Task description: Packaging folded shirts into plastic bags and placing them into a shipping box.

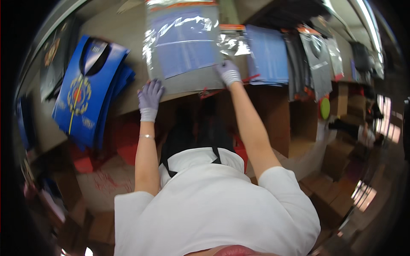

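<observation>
A large clear plastic bag with a folded light-blue sheet inside lies flat in front of me on the table. My left hand, in a pale purple glove with a white striped cuff, rests at the bag's near left corner with its fingers apart. At the bag's near right edge is my right hand, gloved the same way, its fingers curled in on the plastic. The fingertips of the right hand are partly hidden.
A fanned stack of blue printed covers with dark cut-outs lies at left. On the right stand a light-blue stack and grey packs. Below the table are red stools and a cardboard box. Another person is far right.
</observation>
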Demonstrator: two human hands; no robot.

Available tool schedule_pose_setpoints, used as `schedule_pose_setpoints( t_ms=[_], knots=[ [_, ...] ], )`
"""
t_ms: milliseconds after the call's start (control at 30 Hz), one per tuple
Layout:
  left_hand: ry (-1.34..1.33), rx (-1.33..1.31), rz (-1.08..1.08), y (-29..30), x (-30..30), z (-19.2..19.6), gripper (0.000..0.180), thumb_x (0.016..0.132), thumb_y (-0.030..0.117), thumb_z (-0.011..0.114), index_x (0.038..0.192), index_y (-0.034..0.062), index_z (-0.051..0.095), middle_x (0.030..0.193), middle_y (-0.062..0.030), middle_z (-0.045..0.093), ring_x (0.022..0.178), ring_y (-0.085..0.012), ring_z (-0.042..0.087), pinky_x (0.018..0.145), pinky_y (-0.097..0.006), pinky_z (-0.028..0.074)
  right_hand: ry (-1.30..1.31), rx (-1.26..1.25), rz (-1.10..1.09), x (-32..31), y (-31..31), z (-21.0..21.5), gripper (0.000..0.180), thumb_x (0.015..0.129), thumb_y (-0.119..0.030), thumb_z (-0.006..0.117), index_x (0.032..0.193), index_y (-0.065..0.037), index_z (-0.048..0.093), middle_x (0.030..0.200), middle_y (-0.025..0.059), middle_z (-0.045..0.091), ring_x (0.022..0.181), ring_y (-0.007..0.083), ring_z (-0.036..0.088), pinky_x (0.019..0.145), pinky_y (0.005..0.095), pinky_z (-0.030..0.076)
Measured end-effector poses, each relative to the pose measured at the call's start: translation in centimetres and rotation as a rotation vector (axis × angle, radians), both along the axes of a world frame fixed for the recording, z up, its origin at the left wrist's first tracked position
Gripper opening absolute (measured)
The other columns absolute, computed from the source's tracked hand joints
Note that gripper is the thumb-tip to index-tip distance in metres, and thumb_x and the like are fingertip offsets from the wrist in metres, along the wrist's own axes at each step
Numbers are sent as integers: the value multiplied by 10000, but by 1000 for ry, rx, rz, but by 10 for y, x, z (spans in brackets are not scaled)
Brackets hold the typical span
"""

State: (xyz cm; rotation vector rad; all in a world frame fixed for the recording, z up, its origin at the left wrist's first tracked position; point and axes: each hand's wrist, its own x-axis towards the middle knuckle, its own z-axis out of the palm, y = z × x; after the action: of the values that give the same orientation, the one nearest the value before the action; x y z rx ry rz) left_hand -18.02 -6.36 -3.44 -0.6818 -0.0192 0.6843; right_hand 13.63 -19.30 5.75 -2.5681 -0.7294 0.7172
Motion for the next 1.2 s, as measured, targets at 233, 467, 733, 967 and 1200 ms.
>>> schedule_pose_setpoints(
  t_ms=[233, 467, 733, 967, 1200],
  knots=[
    [1389, 1621, 96, -1, 18, 98, 397, 833, 131, 494, 1213, 30, 440, 1226, -170, 465, 1164, -307, 428, 953, -413, 360, -64, 734, 175, -72, -11, 110, 271, 739, -172, 622, 962, -25, 572, 722, 154, 551, 672, 298, 567, 619, 332, 466],
    [1156, 3313, 754, -55, 126, 398, 269, 606, 71, 619, 871, 70, 572, 940, -71, 594, 1046, -247, 516, 996, -495, 285, -157, 830, 485, -77, -148, 231, 270, 705, -52, 608, 975, -62, 595, 809, 111, 607, 706, 286, 590, 605, 337, 482],
    [1152, 2765, 262, -120, 203, 411, 148, 653, -23, 623, 789, 5, 570, 722, -119, 586, 652, -229, 596, 658, -306, 467, 242, 800, -430, -6, -374, 167, 464, 811, -169, 610, 1221, -46, 431, 1062, 78, 553, 965, 144, 533, 805, 274, 448],
    [745, 1832, -349, -227, 382, 327, 182, 796, -43, 524, 976, -20, 521, 881, -32, 555, 790, -91, 519, 752, -213, 418, -7, 1124, -789, 162, -398, 140, 449, 830, -235, 596, 1197, -27, 445, 1104, 56, 514, 976, 169, 493, 873, 316, 396],
    [1207, 1714, -439, -298, 608, 187, 262, 825, 182, 572, 950, -41, 516, 832, -112, 572, 728, -171, 526, 681, -271, 435, -333, 692, -396, 478, -400, 168, 530, 781, -362, 632, 1124, 15, 487, 1056, 113, 569, 931, 179, 524, 837, 281, 405]
  ],
)
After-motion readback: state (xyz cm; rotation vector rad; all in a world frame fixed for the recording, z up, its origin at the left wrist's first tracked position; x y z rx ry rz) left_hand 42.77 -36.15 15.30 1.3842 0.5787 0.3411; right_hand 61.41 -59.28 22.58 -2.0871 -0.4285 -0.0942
